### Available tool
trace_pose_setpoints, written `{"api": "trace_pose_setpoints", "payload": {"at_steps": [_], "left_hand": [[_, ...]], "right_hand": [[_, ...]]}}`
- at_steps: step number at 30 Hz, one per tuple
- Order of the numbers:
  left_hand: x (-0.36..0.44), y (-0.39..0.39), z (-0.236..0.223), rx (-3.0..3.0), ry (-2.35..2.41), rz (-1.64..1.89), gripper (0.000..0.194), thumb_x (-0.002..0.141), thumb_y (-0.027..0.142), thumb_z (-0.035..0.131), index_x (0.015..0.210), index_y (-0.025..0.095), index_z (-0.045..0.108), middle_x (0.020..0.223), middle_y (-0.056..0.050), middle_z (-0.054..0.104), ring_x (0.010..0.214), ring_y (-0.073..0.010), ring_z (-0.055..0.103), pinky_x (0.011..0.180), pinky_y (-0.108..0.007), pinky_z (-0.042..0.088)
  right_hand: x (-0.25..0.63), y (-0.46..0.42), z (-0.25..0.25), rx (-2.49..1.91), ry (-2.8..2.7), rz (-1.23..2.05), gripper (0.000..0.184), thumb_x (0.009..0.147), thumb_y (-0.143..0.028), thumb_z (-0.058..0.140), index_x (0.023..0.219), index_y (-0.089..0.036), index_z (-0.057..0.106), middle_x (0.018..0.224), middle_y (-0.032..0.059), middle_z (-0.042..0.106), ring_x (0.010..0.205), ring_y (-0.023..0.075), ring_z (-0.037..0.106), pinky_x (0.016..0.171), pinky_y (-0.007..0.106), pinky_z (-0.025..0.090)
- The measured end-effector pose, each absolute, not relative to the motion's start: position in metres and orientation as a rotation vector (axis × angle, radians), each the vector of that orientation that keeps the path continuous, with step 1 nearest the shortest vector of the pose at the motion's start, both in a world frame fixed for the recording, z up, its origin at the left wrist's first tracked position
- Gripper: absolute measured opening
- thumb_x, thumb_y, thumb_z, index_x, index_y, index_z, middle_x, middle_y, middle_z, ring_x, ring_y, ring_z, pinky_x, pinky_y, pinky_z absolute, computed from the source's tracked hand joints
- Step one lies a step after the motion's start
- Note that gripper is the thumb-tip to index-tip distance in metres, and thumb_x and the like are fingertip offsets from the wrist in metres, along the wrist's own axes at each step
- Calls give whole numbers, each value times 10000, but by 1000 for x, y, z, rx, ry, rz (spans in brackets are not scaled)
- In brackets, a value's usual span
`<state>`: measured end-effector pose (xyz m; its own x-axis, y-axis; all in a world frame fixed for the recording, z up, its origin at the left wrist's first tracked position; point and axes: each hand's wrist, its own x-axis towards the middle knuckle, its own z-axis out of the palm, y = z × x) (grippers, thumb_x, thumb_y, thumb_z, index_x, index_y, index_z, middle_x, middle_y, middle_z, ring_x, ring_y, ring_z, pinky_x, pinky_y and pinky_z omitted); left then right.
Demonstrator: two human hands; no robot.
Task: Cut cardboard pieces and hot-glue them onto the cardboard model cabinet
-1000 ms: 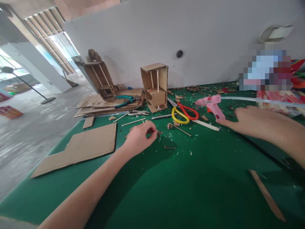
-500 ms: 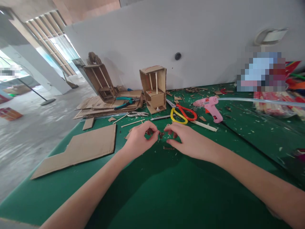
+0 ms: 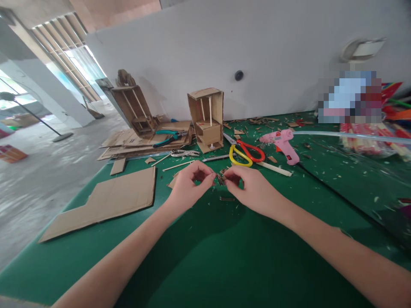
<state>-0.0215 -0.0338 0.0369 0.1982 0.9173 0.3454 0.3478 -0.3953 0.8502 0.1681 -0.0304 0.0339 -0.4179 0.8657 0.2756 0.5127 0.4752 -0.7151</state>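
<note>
Over the green table, the thumb and fingers of my left hand (image 3: 189,186) are closed in a pinch on a small crumpled brown scrap (image 3: 220,179). My right hand (image 3: 250,184) pinches the scrap's other side. Its exact material is too small to make out, and the fingertips partly cover it. Just below the hands lies a short dark strip (image 3: 227,198). Scissors (image 3: 257,153) with one red and one yellow handle lie beyond my right hand. Behind my hands stands a small open cardboard box (image 3: 215,134) with thin sticks inside.
A pink glue gun (image 3: 287,149) with a black cord lies at the right. An L-shaped cardboard sheet (image 3: 123,192) lies at the left. Teal-handled pliers (image 3: 167,137), metal pliers (image 3: 184,153) and a second cardboard box (image 3: 136,109) are farther back. Scraps litter the area by the wall.
My right hand has moved left, closing its fingers on the brown scrap. Earlier those fingers were apart and only my left hand held it.
</note>
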Motion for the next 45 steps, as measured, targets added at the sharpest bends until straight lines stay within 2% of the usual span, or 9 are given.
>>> {"api": "trace_pose_setpoints", "payload": {"at_steps": [9, 18, 22, 26, 32, 35, 38, 41, 45], "left_hand": [[-18, -33, 36, 1792, 1169, 1199, 107, 796, 225, 614, 736, 172, 543, 733, -14, 625, 684, -126, 614, 645, -276, 507], [-19, -31, 34, 1744, 1204, 1225, 118, 792, 236, 621, 730, 182, 536, 707, 1, 614, 653, -111, 582, 610, -263, 481], [-21, -28, 31, 1756, 1219, 1216, 124, 794, 243, 622, 734, 182, 532, 699, 2, 614, 632, -106, 576, 585, -251, 474], [-25, -25, 26, 1857, 1241, 1137, 114, 809, 258, 599, 749, 184, 535, 724, -4, 606, 647, -108, 580, 582, -243, 479], [-27, -23, 22, 1937, 1321, 1019, 111, 826, 272, 578, 767, 184, 544, 737, -13, 611, 671, -127, 588, 598, -261, 484], [-27, -24, 23, 1974, 1349, 1004, 113, 831, 274, 571, 759, 188, 549, 725, -9, 608, 649, -126, 574, 579, -259, 472], [-27, -24, 24, 1985, 1322, 1012, 113, 835, 276, 563, 764, 189, 553, 738, -11, 604, 662, -129, 577, 584, -259, 473], [-27, -24, 23, 1980, 1302, 1029, 104, 832, 266, 566, 765, 189, 548, 745, -10, 597, 672, -128, 580, 592, -258, 476], [-26, -25, 22, 1984, 1319, 1009, 90, 826, 244, 571, 758, 189, 547, 731, -3, 592, 656, -122, 576, 582, -252, 479]], "right_hand": [[165, -33, 29, -1154, -2005, 704, 120, 843, -239, 518, 906, -191, 608, 847, 43, 661, 723, 158, 600, 606, 295, 453], [169, -35, 26, -1159, -1931, 645, 368, 853, -285, 533, 1199, -166, 498, 1077, 109, 597, 841, 184, 607, 582, 296, 505], [184, -36, 45, -1151, -1935, 176, 220, 939, -259, 409, 1023, -192, 601, 936, 89, 671, 827, 201, 634, 668, 332, 493], [207, -37, 73, -1165, -1949, -380, 275, 942, -342, 447, 753, -208, 593, 732, 62, 664, 696, 200, 628, 667, 342, 434], [213, -35, 74, -1486, -2140, -408, 539, 919, -580, 333, 525, -222, 411, 460, 14, 457, 427, 143, 420, 465, 287, 207], [209, -35, 64, -1528, -2259, -257, 607, 918, -606, 281, 466, -211, 366, 411, 5, 420, 394, 129, 390, 456, 284, 192], [207, -33, 53, -1403, -2355, -69, 436, 969, -409, 272, 735, -205, 579, 687, 34, 645, 515, 156, 534, 471, 288, 268], [207, -28, 44, -1315, -2387, -23, 322, 942, -228, 314, 1153, -174, 551, 1048, 91, 680, 657, 185, 623, 504, 298, 331], [205, -26, 44, -1405, -2384, -144, 382, 952, -388, 365, 775, -185, 636, 623, 58, 652, 570, 213, 601, 482, 305, 304]]}}
